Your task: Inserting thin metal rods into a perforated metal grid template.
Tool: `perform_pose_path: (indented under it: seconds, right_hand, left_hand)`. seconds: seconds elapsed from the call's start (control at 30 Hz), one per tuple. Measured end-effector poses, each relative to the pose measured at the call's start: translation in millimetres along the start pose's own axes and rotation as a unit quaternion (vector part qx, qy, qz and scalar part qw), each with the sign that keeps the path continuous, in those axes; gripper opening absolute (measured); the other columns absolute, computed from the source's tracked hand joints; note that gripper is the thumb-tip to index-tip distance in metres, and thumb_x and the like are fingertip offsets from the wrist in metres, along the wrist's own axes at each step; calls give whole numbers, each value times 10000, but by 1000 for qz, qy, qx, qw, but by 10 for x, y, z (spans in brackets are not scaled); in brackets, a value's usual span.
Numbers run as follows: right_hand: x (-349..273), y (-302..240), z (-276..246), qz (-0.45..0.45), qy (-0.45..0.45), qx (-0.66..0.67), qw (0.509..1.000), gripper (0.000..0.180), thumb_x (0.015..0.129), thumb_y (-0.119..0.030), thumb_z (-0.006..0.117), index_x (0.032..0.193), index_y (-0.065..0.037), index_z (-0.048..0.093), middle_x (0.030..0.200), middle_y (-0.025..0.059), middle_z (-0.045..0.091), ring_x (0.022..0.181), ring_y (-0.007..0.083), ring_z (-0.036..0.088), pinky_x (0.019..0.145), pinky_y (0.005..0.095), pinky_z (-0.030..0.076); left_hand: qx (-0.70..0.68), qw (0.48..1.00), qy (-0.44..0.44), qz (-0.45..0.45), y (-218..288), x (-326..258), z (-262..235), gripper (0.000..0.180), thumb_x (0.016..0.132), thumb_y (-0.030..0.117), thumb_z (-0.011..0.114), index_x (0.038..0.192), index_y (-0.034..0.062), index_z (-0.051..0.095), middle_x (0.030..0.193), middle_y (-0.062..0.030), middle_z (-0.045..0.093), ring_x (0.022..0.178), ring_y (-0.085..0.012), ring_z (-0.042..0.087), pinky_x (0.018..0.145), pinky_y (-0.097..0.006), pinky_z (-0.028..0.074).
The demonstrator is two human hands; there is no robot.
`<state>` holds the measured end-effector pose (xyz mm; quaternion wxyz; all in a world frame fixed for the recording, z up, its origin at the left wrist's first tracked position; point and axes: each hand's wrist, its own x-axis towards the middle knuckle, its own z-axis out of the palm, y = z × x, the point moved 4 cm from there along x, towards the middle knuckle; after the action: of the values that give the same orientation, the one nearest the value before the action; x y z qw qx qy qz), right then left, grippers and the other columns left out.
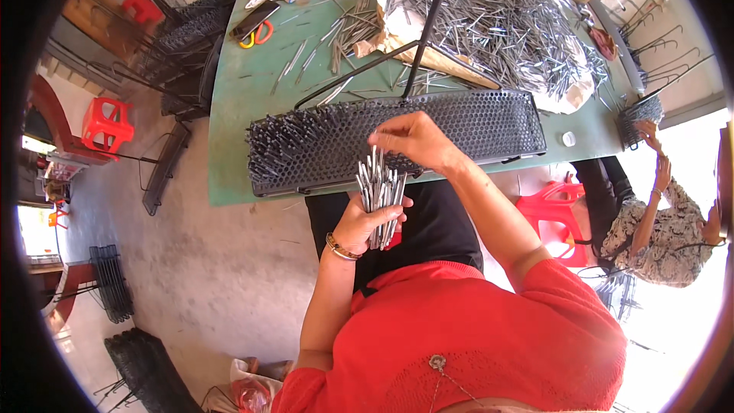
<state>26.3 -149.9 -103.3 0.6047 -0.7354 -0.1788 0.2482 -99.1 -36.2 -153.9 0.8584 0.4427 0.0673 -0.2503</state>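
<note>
My left hand [358, 223] is wrapped round a bundle of thin grey metal rods [379, 193], held upright in front of my lap. Just above it, my right hand [417, 140] has thumb and fingers pinched together at the tip of a rod that stands higher than the others. Behind both hands, a long black perforated rack [474, 124] lies along the near edge of the table. Upright dark pieces [279, 141] crowd the holes at its left end, while bare holes show over the middle and right.
A large heap of loose metal rods [489, 27] covers the back of the green table [229, 130]. Orange-handled scissors [262, 32] and a phone [256, 19] lie back left. A black bar [428, 27] rises from the rack. Red stools [107, 124] stand about; a co-worker [657, 237] is at right.
</note>
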Motion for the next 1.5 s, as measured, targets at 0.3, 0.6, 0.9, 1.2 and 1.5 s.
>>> perform_pose_path:
  seconds: [0.3, 0.6, 0.9, 1.2, 1.5]
  right_hand:
    - [199, -141, -446, -154, 287, -131, 937, 211, 839, -174, 695, 940, 9, 674, 749, 49, 661, 683, 71, 561, 628, 242, 464]
    - [233, -105, -321, -285, 257, -224, 896, 151, 831, -118, 674, 935, -10, 656, 840, 98, 651, 708, 201, 634, 646, 291, 503]
    - [308, -26, -225, -248, 279, -268, 888, 141, 822, -147, 660, 901, -32, 636, 810, 134, 635, 756, 338, 621, 648, 397, 497]
    - [397, -50, -172, -254, 249, -324, 877, 178, 874, -184, 592, 982, -43, 592, 824, 161, 632, 774, 368, 615, 635, 436, 492]
    - [470, 16, -177, -220, 213, -350, 885, 180, 862, -182, 603, 920, -11, 596, 805, 183, 624, 744, 392, 601, 626, 453, 482]
  left_hand:
    - [-45, 999, 20, -23, -136, 48, 24, 322, 824, 64, 651, 1127, 22, 554, 1022, -106, 651, 802, -142, 635, 674, -280, 546]
    - [-76, 996, 24, -39, -178, 65, 4, 362, 828, 62, 651, 1171, 35, 540, 1040, -99, 649, 813, -137, 638, 680, -278, 552]
    - [-73, 996, 34, -36, -181, 77, 1, 334, 824, 68, 656, 1140, 24, 558, 1002, -93, 650, 824, -136, 636, 696, -268, 549]
    - [-69, 996, 36, -35, -170, 73, -3, 319, 822, 60, 652, 1127, 23, 566, 1002, -95, 651, 856, -152, 637, 742, -289, 540]
    - [-106, 993, 35, -43, -195, 71, -10, 291, 832, 24, 614, 1117, 11, 559, 988, -96, 644, 872, -191, 646, 769, -357, 566]
